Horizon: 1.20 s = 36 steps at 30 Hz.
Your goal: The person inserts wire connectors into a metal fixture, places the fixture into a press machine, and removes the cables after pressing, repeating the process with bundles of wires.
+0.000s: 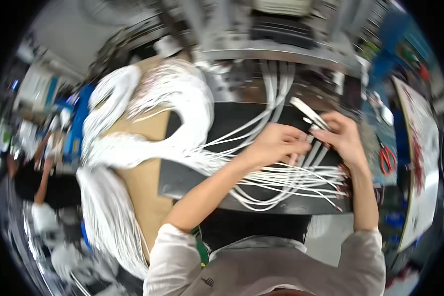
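My left hand (278,143) is closed in a pinch at the end of a white cable, above the black work surface (182,182). Close beside it, the fingers of my right hand (343,138) are bent around a slim white strip-like piece (306,109), which slants up and to the left. Its exact kind is too blurred to tell. Fingers partly cover the spot where cable and strip come near each other. Beneath both hands, many loose white cables (276,180) run across the black surface, their reddish ends at the right.
Large coiled bundles of white cable (187,128) lie on a tan board (153,182) to the left. A metal machine frame (281,53) stands at the back. Red-handled pliers (387,159) rest on a blue mat at the right. Another person's arm (44,180) shows at far left.
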### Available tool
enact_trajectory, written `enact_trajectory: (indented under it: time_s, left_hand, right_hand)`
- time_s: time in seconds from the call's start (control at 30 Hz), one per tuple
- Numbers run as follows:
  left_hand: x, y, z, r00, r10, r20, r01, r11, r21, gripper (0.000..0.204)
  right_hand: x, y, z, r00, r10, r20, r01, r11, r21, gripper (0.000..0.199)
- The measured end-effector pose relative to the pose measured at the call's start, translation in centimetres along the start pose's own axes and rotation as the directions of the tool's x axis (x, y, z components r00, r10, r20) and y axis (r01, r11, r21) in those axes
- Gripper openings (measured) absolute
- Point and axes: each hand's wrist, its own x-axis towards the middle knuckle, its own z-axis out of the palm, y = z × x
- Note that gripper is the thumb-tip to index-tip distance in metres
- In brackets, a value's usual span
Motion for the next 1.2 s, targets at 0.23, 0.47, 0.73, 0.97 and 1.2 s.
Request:
enact_trajectory:
  time_s: [0.23, 0.47, 0.73, 0.97, 1.2]
  left_hand:
    - [-0.8, -1.4, 1.3, 0.947, 0.255, -0.196, -0.234, 0.964, 0.125, 0.032]
    - [-2.6, 0.1, 1.2, 0.960, 0.205, -0.189, -0.186, 0.976, 0.117, 0.032]
    - [0.4, 0.7, -1.1, 0.604, 0.784, -0.143, -0.125, 0.270, 0.955, 0.017]
    - [8.6, 3.1, -2.6, 0.451, 0.889, 0.076, 0.177, -0.172, 0.969, 0.028]
    - [9.3, 5.7, -4.0, 0.835, 0.535, -0.127, 0.167, -0.027, 0.986, 0.016]
  right_hand:
    - [-1.0, 2.2, 0.2, 0.988, -0.030, 0.151, 0.038, 0.998, -0.051, 0.027]
    - [-0.9, 1.2, -0.6, 0.979, 0.099, 0.178, -0.095, 0.995, -0.029, 0.022]
    - [4.4, 0.3, -1.8, 0.862, -0.411, 0.298, 0.507, 0.672, -0.540, 0.031]
    - [15.2, -1.2, -3.8, 0.976, -0.160, -0.150, 0.085, 0.905, -0.416, 0.046]
    - [25.8, 12.2, -8.3, 0.816, -0.576, -0.044, 0.103, 0.219, -0.970, 0.048]
